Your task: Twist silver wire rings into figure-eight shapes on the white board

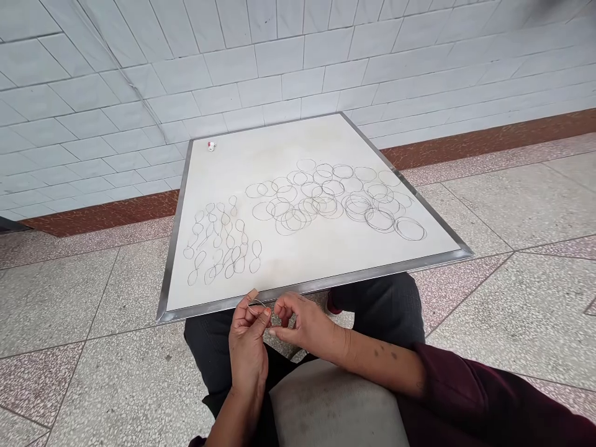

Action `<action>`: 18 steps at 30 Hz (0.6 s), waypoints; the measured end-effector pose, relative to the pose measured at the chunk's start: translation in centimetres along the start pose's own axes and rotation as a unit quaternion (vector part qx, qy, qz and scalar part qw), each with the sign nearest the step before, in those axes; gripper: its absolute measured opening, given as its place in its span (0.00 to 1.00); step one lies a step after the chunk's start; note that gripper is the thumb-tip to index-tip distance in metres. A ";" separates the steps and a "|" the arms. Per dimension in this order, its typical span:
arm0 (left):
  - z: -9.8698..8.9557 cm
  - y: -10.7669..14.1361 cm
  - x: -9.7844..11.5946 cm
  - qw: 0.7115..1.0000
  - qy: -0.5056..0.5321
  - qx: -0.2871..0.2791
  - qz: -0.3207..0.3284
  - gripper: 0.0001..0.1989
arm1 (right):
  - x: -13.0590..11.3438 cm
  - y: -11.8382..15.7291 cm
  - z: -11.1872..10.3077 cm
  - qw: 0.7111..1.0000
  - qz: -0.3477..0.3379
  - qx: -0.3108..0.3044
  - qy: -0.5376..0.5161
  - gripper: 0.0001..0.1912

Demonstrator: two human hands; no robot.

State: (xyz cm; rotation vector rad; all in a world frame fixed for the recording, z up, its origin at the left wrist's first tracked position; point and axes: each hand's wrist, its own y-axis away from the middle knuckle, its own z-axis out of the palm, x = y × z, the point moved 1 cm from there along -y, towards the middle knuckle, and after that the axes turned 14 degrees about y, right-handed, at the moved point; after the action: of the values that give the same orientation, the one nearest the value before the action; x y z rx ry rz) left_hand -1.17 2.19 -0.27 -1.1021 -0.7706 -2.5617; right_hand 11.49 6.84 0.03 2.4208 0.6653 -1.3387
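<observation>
My left hand (249, 335) is closed, pinching a thin wire loop (257, 303) between thumb and fingers just off the table's near edge. A tan strip (252, 294) shows at one of its fingertips. Close beside it on the right, my right hand (302, 323) has its fingers curled and its thumb held apart from them, near the wire. Beyond my hands, several wires twisted into figure-eight shapes (236, 253) lie on the left part of the white table (288, 139). Larger round wire rings (379, 218) lie spread and overlapping across the middle and right.
A metal trim (321, 285) edges the table, its near side just above my knees. A small white and red object (212, 146) sits at the far left corner. A grey pad (335, 403) rests at my lap. Behind the table stands a white tiled wall (279, 59).
</observation>
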 end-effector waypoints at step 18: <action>-0.4 -0.3 -0.3 0.999 -0.015 0.025 -0.013 0.25 | 0.7 0.0 0.9 0.999 0.013 0.001 0.037 0.10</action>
State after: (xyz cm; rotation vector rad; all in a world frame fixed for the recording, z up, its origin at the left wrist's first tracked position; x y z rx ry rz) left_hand -1.37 2.23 -0.80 -1.1255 -0.8584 -2.5380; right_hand 11.18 6.55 -1.02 2.4822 0.6491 -1.2440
